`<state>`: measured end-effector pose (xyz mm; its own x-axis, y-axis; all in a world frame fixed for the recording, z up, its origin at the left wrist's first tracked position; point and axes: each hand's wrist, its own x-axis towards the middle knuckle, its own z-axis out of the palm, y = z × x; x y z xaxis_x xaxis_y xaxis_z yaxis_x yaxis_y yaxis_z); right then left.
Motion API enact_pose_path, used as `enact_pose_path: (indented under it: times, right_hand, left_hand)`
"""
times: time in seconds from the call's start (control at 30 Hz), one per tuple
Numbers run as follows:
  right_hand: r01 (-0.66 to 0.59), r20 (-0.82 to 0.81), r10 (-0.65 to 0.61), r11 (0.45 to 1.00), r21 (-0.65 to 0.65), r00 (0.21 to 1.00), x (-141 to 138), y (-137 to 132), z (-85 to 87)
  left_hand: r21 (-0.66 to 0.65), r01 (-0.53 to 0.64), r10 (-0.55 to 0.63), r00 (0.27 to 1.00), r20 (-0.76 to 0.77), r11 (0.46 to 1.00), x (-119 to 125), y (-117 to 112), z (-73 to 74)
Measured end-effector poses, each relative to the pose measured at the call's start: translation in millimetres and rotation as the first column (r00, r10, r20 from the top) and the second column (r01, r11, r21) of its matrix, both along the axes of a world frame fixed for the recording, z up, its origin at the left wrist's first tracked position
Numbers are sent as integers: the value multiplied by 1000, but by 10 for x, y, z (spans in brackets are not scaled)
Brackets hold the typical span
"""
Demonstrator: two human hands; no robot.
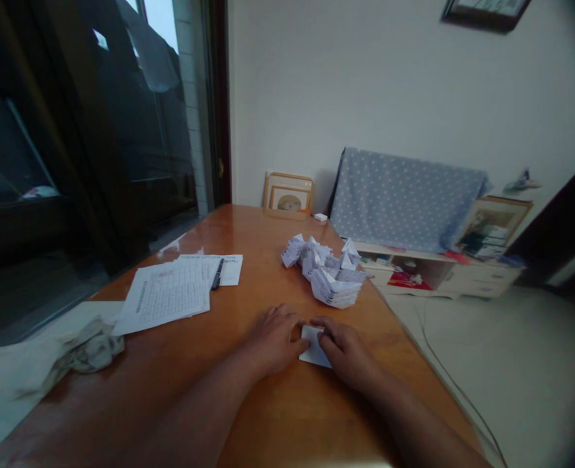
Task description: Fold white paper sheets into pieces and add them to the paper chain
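A small white piece of paper (313, 344) lies on the wooden table (248, 416) close in front of me. My left hand (274, 338) rests on its left edge with fingers curled down onto it. My right hand (347, 351) presses on its right side, fingertips pinched at the paper's top edge. Both hands cover part of the sheet. Just beyond it stands a pile of folded white paper pieces (327, 272).
Printed sheets (168, 294) with a black pen (217, 273) lie at the left. A crumpled cloth (90, 344) sits near the table's left edge. A low cabinet (438, 270) under a dotted cover (404, 198) and a framed picture (288, 192) stand by the wall.
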<state>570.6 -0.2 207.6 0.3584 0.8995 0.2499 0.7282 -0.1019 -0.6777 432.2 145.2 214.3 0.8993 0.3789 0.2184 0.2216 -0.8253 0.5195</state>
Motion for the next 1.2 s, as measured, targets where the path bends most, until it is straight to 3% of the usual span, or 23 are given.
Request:
enact_pose_path:
  times: [0.17, 0.3, 0.5, 0.57, 0.67, 0.77, 0.83, 0.97, 1.07, 1.2]
  right_hand:
    - [46, 101, -51, 997, 53, 994, 7, 31, -2]
    - [117, 207, -127, 991, 60, 970, 34, 18, 65]
    - [138, 242, -137, 990, 15, 960, 48, -7, 116]
    - [142, 131, -141, 990, 1, 981, 54, 13, 66]
    - [119, -219, -110, 993, 25, 969, 80, 85, -38]
    - [123, -539, -40, 985, 119, 841, 108, 154, -82]
    - [111, -664, -17, 989, 100, 747, 119, 166, -54]
    - [76, -773, 25, 993, 94, 634, 115, 129, 46]
    - [63, -753, 78, 986, 157, 653, 91, 119, 67]
    - [-28, -739, 94, 994, 101, 668, 52, 146, 45]
  left_hand:
    - [-48, -18, 21, 998, 55, 999, 32, -36, -16]
    - [-234, -7, 27, 996, 84, 972, 60, -42, -22]
    - [-599, 143, 29, 963, 269, 788, 115, 5, -42]
    - [-663, 172, 51, 951, 304, 729, 124, 15, -23]
    - [-723, 148, 98, 953, 287, 675, 121, 24, 16]
    - [-732, 97, 97, 971, 218, 674, 98, 38, 50]
    - [-729, 71, 93, 979, 182, 681, 76, 52, 71]
    - [-718, 107, 12, 987, 159, 688, 37, 77, 99]
    - [-675, 161, -81, 986, 148, 720, 18, 66, 111]
    - [-653, 176, -129, 984, 119, 737, 4, 30, 127]
